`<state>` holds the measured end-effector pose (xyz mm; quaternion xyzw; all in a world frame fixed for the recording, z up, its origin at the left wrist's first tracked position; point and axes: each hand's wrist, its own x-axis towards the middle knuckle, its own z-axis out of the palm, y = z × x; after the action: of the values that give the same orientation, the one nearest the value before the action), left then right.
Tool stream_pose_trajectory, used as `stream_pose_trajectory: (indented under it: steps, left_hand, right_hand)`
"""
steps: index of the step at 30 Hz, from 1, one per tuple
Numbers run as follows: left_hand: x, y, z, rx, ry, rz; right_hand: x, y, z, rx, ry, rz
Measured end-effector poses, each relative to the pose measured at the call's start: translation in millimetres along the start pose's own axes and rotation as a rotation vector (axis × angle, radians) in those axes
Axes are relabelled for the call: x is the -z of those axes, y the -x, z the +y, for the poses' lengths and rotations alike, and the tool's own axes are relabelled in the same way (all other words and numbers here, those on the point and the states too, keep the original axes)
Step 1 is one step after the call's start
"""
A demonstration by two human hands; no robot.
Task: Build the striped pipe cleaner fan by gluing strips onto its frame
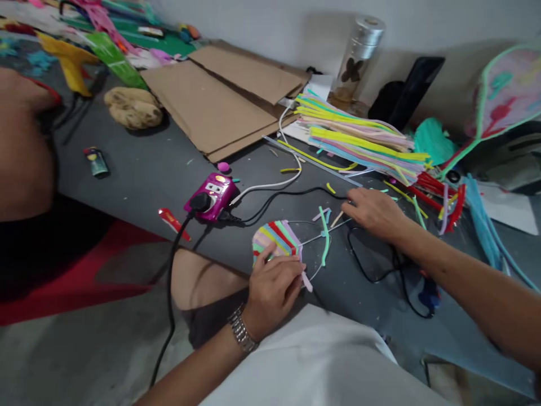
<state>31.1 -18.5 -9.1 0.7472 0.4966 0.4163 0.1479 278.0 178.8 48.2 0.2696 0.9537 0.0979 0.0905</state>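
Observation:
A round wire frame, partly covered with striped pipe cleaners (276,237), lies at the table's near edge. My left hand (274,282), with a watch on the wrist, rests on the striped part, its fingers spread over the lower edge. My right hand (372,211) is at the right end of the frame's straight stem, fingers bent together over the table; what they hold, if anything, is hidden. A mint-green pipe cleaner (325,237) crosses the stem between the hands. Short cut pieces lie close to my right fingertips.
Behind are a pile of pipe cleaners (363,135), cardboard sheets (228,101) and a glass bottle (355,62). A purple power socket (213,194) with cables and a red packet (174,223) lie left. A blue-handled tool (430,296) is at right. Another person's arm (25,146) is at far left.

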Motion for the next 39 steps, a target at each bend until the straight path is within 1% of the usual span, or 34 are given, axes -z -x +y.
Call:
stream_pose_trajectory:
  steps: [2,4,6,7,8,9,10,11,12,13,14,16,23,33,39]
  left_hand:
    - [0.4,-0.6,0.1,0.008,0.006,-0.007]
    - [0.7,-0.8,0.1,0.019,0.011,-0.011]
    - [1.1,-0.5,0.2,0.023,0.009,-0.012]
    - [1.4,-0.3,0.2,0.025,0.009,-0.013]
    - [1.8,-0.1,0.4,0.029,0.009,-0.017]
    - [2.3,0.0,0.7,0.034,0.011,-0.024]
    - [2.9,0.1,1.0,0.038,0.018,-0.034]
    - [3.6,0.1,1.5,0.042,0.027,-0.045]
    - [4.2,0.0,1.9,0.043,0.035,-0.053]
    - [4.9,-0.1,2.2,0.039,0.041,-0.057]
    - [5.4,-0.3,2.4,0.034,0.045,-0.058]
    - [6.0,-0.6,2.5,0.028,0.044,-0.057]
    - [5.8,-1.5,1.5,0.035,0.032,-0.072]
    - [6.2,-2.9,1.8,0.039,0.047,-0.075]
    - [6.2,-3.0,1.9,0.042,0.034,-0.077]
  right_hand:
    - [3.3,4.9,13.4,0.042,-0.08,0.005]
    - [10.1,5.9,19.2,-0.027,-0.25,0.065]
    - [18.0,-1.5,10.8,-0.222,-0.541,0.248]
    - [21.6,-8.8,0.8,-0.337,-0.738,0.363]
    - [24.5,-18.1,-12.2,-0.491,-0.966,0.516]
    - [26.5,-28.8,-27.2,-0.581,-1.244,0.536]
    - [27.6,-40.3,-42.8,-0.606,-1.48,0.485]
    - [27.7,-51.5,-57.4,-0.605,-1.648,0.419]
    - [26.9,-62.0,-70.2,-0.602,-1.746,0.371]
    - [25.2,-70.9,-80.3,-0.606,-1.788,0.344]
    - [23.0,-78.1,-87.6,-0.61,-1.795,0.33]
    - [17.1,-86.9,-94.8,-0.614,-1.761,0.327]
    - [0.3,-91.2,-95.5,-0.581,-1.678,0.319]
    - [-1.9,-93.3,-101.8,-0.561,-1.642,0.316]
    - [-3.7,-93.8,-99.8,-0.555,-1.641,0.317]
